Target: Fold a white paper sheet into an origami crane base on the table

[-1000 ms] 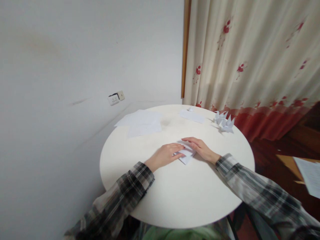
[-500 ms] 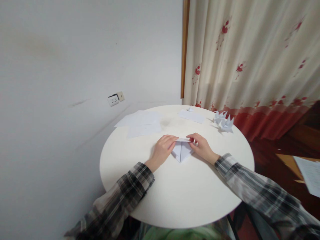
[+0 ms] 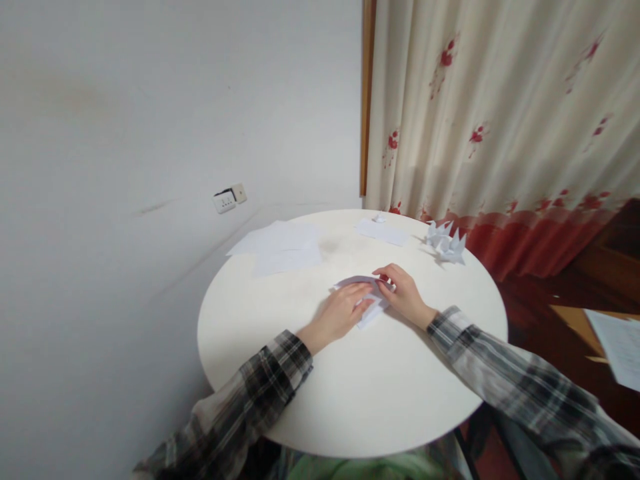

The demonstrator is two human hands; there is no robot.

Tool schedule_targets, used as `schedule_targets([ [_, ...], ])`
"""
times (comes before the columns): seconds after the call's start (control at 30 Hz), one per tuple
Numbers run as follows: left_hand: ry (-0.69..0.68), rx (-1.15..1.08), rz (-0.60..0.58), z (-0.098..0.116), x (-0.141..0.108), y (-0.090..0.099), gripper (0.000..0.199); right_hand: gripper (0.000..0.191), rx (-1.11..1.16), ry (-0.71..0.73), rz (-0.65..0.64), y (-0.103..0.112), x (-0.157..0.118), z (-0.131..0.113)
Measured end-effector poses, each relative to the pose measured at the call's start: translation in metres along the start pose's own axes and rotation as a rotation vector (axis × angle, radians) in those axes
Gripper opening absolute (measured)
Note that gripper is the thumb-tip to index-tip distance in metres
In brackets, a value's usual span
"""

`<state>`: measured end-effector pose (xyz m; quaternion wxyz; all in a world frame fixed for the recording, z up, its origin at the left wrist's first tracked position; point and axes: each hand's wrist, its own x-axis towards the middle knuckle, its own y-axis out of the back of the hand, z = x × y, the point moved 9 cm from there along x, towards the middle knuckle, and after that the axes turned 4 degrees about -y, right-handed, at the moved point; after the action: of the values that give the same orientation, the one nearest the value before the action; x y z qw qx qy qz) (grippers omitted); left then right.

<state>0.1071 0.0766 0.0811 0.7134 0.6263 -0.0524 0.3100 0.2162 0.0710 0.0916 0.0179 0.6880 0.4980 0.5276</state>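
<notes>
A folded white paper lies near the middle of the round white table, its lower tip pointing toward me. Spread over its left part is my left hand, fingers reaching right across the folds and hiding much of them. At the upper right edge, my right hand pinches the paper between thumb and fingers. The top edge of the paper stands slightly raised above the left fingers.
Loose white sheets lie at the table's back left. A white paper strip and a small folded piece are at the back. Several folded paper cranes stand at the right. A curtain hangs behind.
My left hand has moved right, from the paper's left edge onto its folds. The paper's upper left part now sticks out beyond the fingers. My right hand keeps its pinch.
</notes>
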Motion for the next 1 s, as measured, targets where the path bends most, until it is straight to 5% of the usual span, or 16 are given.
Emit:
schedule_targets([
  [0.27,0.058,0.022,-0.163,-0.016,-0.004,-0.030,0.044,0.017,0.036,0.021,-0.033,0.000,-0.002,-0.004],
  [0.6,0.190,0.012,-0.092,-0.040,-0.007,-0.020,0.030,0.016,0.038,0.147,-0.075,-0.004,-0.006,-0.016],
  [0.8,0.325,-0.042,-0.077,-0.057,-0.009,-0.021,0.042,0.046,-0.056,0.327,-0.219,-0.009,-0.012,-0.042],
  [1.0,0.375,-0.085,-0.091,-0.060,-0.011,-0.022,0.042,0.056,-0.135,0.359,-0.247,-0.010,-0.011,-0.038],
])
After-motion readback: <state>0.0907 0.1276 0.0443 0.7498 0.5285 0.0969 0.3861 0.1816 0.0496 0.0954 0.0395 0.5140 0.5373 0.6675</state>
